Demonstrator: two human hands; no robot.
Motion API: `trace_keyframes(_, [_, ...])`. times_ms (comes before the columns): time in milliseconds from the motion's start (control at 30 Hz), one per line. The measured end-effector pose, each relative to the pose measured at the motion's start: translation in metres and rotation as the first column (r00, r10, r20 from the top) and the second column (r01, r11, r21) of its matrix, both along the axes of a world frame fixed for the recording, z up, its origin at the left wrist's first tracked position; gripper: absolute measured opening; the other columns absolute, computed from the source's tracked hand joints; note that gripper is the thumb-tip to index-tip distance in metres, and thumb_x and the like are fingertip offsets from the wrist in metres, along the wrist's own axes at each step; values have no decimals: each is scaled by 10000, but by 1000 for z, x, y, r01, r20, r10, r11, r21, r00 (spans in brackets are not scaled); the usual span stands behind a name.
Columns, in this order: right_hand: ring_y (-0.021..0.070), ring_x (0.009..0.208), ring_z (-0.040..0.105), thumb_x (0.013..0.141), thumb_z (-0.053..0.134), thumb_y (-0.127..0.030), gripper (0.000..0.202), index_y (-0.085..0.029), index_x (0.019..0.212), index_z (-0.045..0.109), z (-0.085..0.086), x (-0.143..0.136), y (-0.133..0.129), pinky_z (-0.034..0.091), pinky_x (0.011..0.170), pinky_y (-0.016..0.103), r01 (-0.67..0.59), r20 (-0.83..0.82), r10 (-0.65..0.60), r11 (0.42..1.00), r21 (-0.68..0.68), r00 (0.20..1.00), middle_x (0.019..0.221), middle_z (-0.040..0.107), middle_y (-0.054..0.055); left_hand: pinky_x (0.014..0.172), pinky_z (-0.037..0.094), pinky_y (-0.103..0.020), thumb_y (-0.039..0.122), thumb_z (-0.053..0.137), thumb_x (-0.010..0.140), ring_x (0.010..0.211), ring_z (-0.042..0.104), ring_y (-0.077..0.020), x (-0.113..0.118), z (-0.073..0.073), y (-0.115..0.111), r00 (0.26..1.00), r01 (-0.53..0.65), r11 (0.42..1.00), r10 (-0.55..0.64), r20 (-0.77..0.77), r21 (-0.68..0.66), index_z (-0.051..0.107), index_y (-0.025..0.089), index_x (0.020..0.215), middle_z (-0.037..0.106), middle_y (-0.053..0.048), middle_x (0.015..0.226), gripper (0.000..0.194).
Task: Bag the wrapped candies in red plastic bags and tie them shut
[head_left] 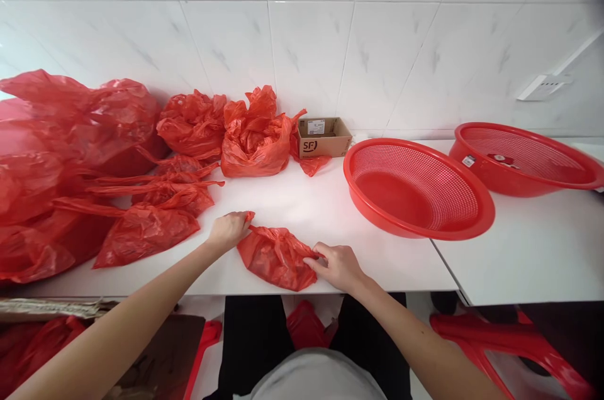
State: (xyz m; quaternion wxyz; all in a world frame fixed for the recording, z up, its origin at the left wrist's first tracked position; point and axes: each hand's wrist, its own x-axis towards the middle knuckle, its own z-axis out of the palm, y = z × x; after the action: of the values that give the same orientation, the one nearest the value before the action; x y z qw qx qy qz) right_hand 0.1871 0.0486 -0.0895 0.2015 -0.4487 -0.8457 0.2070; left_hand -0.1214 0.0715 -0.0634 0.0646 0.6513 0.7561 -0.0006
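Note:
A small red plastic bag lies on the white table near its front edge, between my two hands. My left hand is closed around the bag's twisted top, and a bit of red plastic pokes out past the fingers. On the other side, my right hand pinches the bag's right edge between thumb and fingers. Folds in the thin plastic hide what is inside. Left of my left hand lies another small red bag with its neck stretched out to the left.
Large red bags pile up on the left. Along the wall sit a bunched red bag and a small cardboard box. Two red baskets, a near one and a far one, stand on the right. Below, an opened carton holds red plastic.

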Motion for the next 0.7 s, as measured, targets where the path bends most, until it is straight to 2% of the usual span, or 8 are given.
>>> trace_keyframes(133, [116, 506, 488, 882, 513, -530, 335, -228, 770, 605, 0, 11, 1, 333, 561, 234, 82, -55, -82, 997, 2, 995, 538, 539, -44, 702, 530, -354, 441, 386, 985, 746, 642, -173, 4, 16, -6, 998, 1, 996, -8, 68, 95, 611, 138, 1045, 663, -70, 905, 383])
trace_keyframes(233, [106, 492, 448, 895, 506, -513, 336, -220, 750, 583, 0, 9, 2, 340, 553, 230, 107, -133, -110, 994, -28, 985, 525, 499, -49, 863, 492, -405, 470, 332, 984, 1036, 614, -245, 20, 37, -13, 992, 66, 968, -90, 92, 241, 505, 137, 1256, 584, -174, 1240, 463])
trace_keyframes(300, [99, 492, 423, 908, 495, -505, 343, -215, 739, 563, -2, 4, 1, 348, 550, 224, 94, -228, -111, 992, -82, 967, 541, 486, -51, 1028, 389, -430, 528, 473, 918, 1267, 472, -273, 39, 45, -20, 970, 194, 939, -227, 89, 284, 450, 202, 1344, 450, -148, 1438, 538])
trace_keyframes(333, [97, 501, 418, 913, 491, -504, 347, -212, 737, 554, -2, 1, 1, 354, 552, 221, 84, -281, -113, 990, -114, 953, 556, 485, -49, 1065, 351, -426, 549, 565, 859, 1302, 437, -274, 49, 47, -23, 947, 275, 922, -309, 92, 273, 474, 251, 1332, 457, -106, 1448, 567])
trace_keyframes(400, [102, 540, 434, 917, 494, -501, 339, -207, 759, 556, -2, -3, 1, 371, 570, 218, 57, -374, -118, 984, -168, 920, 603, 505, -38, 1042, 368, -411, 496, 694, 773, 1218, 513, -267, 65, 45, -28, 893, 407, 889, -436, 115, 210, 588, 307, 1203, 609, -46, 1283, 481])
trace_keyframes(467, [115, 593, 463, 914, 505, -493, 314, -202, 827, 585, -1, -4, 1, 384, 596, 223, 49, -440, -138, 977, -208, 887, 664, 540, -22, 944, 427, -406, 376, 678, 802, 1036, 609, -260, 71, 42, -29, 870, 452, 880, -471, 144, 149, 664, 279, 1048, 701, -41, 1024, 264])
trace_keyframes(567, [122, 604, 441, 918, 496, -485, 305, -198, 891, 593, 0, -1, 2, 368, 575, 229, 89, -505, -216, 961, -263, 835, 673, 514, -21, 830, 463, -371, 302, 523, 899, 939, 634, -248, 58, 51, -25, 888, 399, 909, -416, 196, 121, 660, 231, 1022, 702, -66, 979, 198])
trace_keyframes(700, [116, 576, 383, 923, 490, -464, 286, -200, 854, 574, -2, 2, 2, 325, 541, 232, 92, -511, -235, 953, -290, 827, 639, 444, -34, 726, 471, -263, 382, 484, 918, 817, 639, -174, 23, 90, -32, 869, 390, 920, -382, 315, 39, 647, 236, 1015, 705, -10, 939, 239])
